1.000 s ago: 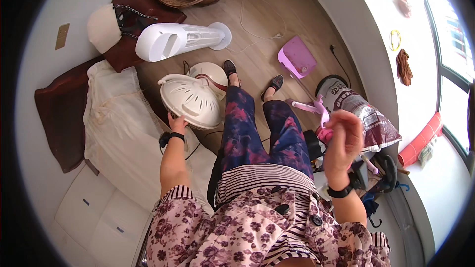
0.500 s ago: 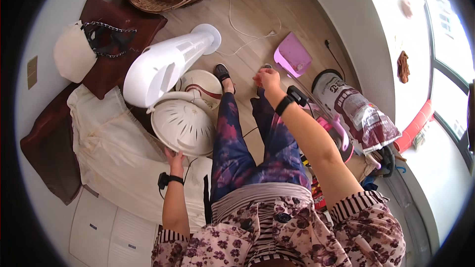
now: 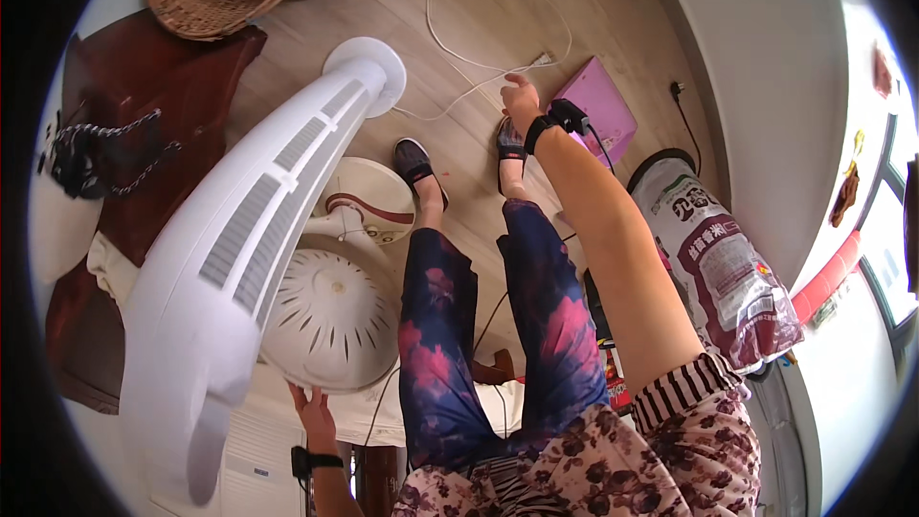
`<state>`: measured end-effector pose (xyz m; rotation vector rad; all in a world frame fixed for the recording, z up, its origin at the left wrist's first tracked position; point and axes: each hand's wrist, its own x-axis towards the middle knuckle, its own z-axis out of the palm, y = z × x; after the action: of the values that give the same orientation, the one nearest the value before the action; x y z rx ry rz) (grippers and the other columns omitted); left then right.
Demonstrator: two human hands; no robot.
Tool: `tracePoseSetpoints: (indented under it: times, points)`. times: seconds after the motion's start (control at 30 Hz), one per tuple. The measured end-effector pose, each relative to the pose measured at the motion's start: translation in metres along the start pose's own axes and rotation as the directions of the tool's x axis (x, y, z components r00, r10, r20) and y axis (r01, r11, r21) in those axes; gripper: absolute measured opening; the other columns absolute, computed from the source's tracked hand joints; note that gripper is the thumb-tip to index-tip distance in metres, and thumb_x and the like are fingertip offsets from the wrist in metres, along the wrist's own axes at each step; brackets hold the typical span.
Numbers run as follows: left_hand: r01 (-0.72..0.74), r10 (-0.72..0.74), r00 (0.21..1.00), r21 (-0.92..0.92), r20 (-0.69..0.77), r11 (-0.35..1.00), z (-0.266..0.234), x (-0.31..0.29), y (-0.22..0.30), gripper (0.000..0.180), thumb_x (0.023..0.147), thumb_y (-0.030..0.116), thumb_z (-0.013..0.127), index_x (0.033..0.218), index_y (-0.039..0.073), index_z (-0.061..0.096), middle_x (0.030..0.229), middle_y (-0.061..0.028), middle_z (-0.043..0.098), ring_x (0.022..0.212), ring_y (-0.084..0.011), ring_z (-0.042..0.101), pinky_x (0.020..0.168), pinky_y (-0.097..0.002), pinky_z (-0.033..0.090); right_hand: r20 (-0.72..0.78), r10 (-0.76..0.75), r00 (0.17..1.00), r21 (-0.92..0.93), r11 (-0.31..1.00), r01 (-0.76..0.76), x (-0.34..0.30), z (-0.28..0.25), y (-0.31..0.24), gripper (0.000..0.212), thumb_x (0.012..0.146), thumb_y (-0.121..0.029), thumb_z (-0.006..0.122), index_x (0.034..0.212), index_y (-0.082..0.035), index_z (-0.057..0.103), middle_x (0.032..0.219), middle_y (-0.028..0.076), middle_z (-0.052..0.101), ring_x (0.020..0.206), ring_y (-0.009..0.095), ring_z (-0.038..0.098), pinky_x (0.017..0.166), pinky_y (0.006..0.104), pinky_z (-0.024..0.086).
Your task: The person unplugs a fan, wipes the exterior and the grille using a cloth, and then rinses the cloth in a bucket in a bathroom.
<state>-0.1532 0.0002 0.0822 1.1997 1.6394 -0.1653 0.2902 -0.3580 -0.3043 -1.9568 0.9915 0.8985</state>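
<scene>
A white fan [image 3: 330,311] with a slotted round back stands at my left side. Its round base [image 3: 378,187], with a brown band and small buttons, rests on the floor. At the lower rim of the fan is my left hand [image 3: 313,412], its fingertips hooked on the edge. My right hand [image 3: 520,101] reaches forward in the air, fingers loosely apart, with nothing seen in it. Beyond it a white cord [image 3: 469,91] with a plug lies looped on the floor. The purple dustpan [image 3: 608,115] is just right of that hand.
A tall white tower fan [image 3: 254,201] stands far left, close to the round fan. A woven basket [image 3: 196,0] sits at the back left, near a dark red chair [image 3: 182,77]. On the right are a printed sack [image 3: 718,258] and a black plug [image 3: 678,91] by the wall.
My view has shifted forward, so the tower fan looms larger at left. My right hand has loosened from a closer pinch. The left hand stays at the round fan's rim.
</scene>
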Motion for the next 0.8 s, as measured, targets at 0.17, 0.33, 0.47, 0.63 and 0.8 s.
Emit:
tracePoseSetpoints:
  times: [0.17,0.33,0.47,0.63,0.8]
  points:
    - [0.006,-0.009,0.999,0.071,0.044,0.997,0.019,-0.014,0.023,0.073,0.082,-0.008,0.047,0.142,0.017,0.015,0.142,-0.0063,0.026,0.122,-0.0222,0.037,0.095,-0.0378,0.037,0.03,0.224,0.974,0.447,0.869,-0.214,0.064,0.01,0.015,0.03,0.078,-0.013,0.057,0.108,-0.013,0.056,0.088,0.008,0.061,0.087,0.024,0.059,0.076,0.038,0.048]
    - [0.035,-0.039,0.999,0.099,0.031,0.994,0.04,-0.021,0.039,0.069,0.082,-0.01,0.045,0.141,0.012,0.016,0.138,-0.0117,0.031,0.12,-0.0251,0.041,0.095,-0.0382,0.04,-0.178,0.243,0.954,0.052,0.97,-0.238,0.114,0.017,0.018,0.042,0.082,-0.031,0.059,0.1,0.007,0.056,0.1,0.024,0.06,0.101,0.032,0.057,0.085,0.0364,0.043]
    - [0.011,-0.016,0.999,0.133,0.042,0.991,0.042,-0.024,0.045,0.07,0.081,-0.006,0.049,0.141,0.011,0.016,0.137,-0.01,0.034,0.118,-0.0239,0.043,0.093,-0.0359,0.041,-0.247,0.316,0.916,-0.069,0.937,-0.342,0.117,0.039,0.008,0.049,0.087,-0.042,0.044,0.102,0.003,0.059,0.11,0.019,0.059,0.104,0.028,0.056,0.09,0.0348,0.04]
    - [0.016,-0.027,0.995,0.113,0.096,0.994,0.04,-0.003,0.022,0.073,0.079,-0.005,0.054,0.14,0.011,0.018,0.133,-0.0077,0.038,0.107,-0.0186,0.048,0.082,-0.0296,0.043,-0.272,0.265,0.925,0.2,0.956,-0.215,0.164,0.004,0.052,0.031,0.085,-0.025,0.045,0.093,0.0,0.062,0.092,0.013,0.064,0.085,0.022,0.061,0.071,0.0311,0.047]
    - [0.028,-0.035,0.998,0.144,0.046,0.989,0.032,-0.018,0.035,0.073,0.076,-0.007,0.056,0.139,0.009,0.024,0.13,-0.006,0.042,0.098,-0.0144,0.051,0.077,-0.0247,0.043,-0.256,0.119,0.959,0.602,0.796,0.062,0.096,0.021,0.047,0.006,0.068,-0.001,0.061,0.074,0.0,0.059,0.064,0.004,0.055,0.056,0.014,0.052,0.049,0.0259,0.039]
